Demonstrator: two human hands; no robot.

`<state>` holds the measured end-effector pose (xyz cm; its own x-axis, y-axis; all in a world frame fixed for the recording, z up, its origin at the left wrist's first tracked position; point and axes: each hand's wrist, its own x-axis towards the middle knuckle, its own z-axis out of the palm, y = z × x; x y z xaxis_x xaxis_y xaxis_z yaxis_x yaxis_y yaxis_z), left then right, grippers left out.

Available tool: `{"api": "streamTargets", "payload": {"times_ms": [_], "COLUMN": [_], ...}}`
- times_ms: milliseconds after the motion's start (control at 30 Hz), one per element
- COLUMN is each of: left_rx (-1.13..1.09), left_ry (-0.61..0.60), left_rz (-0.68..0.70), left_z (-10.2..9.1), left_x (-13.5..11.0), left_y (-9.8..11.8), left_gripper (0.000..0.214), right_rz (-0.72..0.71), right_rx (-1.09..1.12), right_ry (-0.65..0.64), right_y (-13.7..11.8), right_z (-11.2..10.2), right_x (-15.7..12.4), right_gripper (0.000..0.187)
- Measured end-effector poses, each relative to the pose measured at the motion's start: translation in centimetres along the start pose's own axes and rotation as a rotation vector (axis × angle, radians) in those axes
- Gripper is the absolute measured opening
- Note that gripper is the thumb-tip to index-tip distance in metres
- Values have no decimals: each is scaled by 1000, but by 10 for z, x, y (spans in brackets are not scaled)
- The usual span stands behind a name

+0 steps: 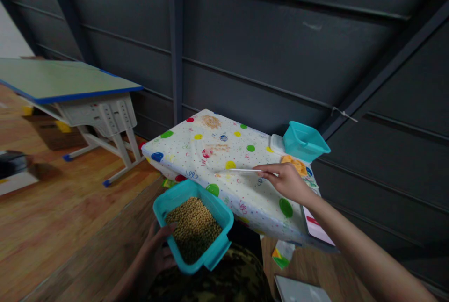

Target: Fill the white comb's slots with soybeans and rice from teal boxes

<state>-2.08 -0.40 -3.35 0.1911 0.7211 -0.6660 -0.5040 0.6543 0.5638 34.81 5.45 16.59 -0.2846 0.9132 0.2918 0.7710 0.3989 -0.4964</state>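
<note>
My left hand (158, 250) grips the near left side of a teal plastic box (193, 225) filled with tan beans, held over my lap below the table's front edge. My right hand (285, 179) reaches over the table and pinches a thin white stick (242, 170), its tip pointing left over the polka-dot tablecloth (217, 152). A small heap of beans (211, 121) lies at the table's far corner and a thinner scatter (220, 147) near the middle.
An empty teal box (304, 141) stands on a white lid at the table's far right, an orange item (296, 164) beside it. A blue-edged green desk (66, 82) stands at the left on wooden floor. Grey wall panels rise behind. Papers lie below at the right.
</note>
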Motion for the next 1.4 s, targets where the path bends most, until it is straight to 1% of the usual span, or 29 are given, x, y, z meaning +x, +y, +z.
{"api": "streamTargets", "payload": {"times_ms": [100,200,333,433,600,733,900,1033,1167,1400], "left_rx": [51,81,68,63,89,101,55,50,67,52], "left_ry": [50,59,47,53,25,47,64,46,57,77], "left_rz": [70,75,70,79,92,85,89,84,81,106], "left_z": [9,13,14,16,17,17,17,15,17,23], "left_x": [-8,-10,-10,-14,-19,-17,-13,-11,-14,-22], "left_y": [-1,-1,0,2,3,3,2,4,7,9], "left_gripper": [114,113,118,118,114,120,115,109,110,118], "right_rz": [-6,-4,37,69,113,123,116,100,82,78], "right_rx": [19,33,4,-31,-34,2,14,7,-3,7], "right_ry": [-6,0,95,165,217,201,170,141,128,120], "right_y": [-3,-6,-7,-8,-14,-20,-26,-28,-30,-36], "right_z": [0,-1,0,2,9,15,18,19,21,23], "right_x": [-1,-2,-4,-5,-8,-7,-5,-3,-2,-4], "right_gripper": [28,28,27,28,29,31,31,30,30,31]}}
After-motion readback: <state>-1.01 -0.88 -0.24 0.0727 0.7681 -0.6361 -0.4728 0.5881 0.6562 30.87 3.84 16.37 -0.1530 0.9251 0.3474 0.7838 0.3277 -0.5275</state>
